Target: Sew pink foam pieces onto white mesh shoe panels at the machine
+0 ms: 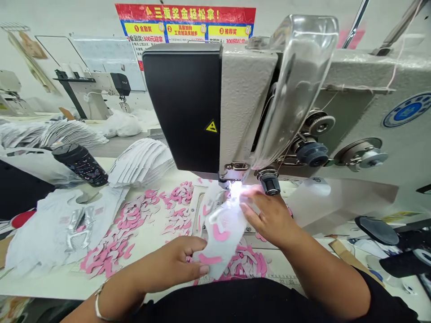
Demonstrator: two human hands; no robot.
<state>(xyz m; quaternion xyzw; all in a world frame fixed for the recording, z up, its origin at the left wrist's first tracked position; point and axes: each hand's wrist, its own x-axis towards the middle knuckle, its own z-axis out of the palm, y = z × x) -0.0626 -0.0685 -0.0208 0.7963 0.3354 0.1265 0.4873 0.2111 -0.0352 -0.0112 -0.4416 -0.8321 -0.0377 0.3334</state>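
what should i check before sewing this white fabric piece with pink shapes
White fabric piece with pink shapes, seated under the metal presser foot: cannot tell, lamp glare hides that spot.
Left hand, grip on the piece's lower edge: ok.
Right hand, fingertips clear of the brightly lit needle area: not ok, they sit very close to it.
Curved clear plastic guard, in place above the needle area: ok.
Loose pink cut pieces, clear of the white piece: not ok, some lie right beside and under its lower end.
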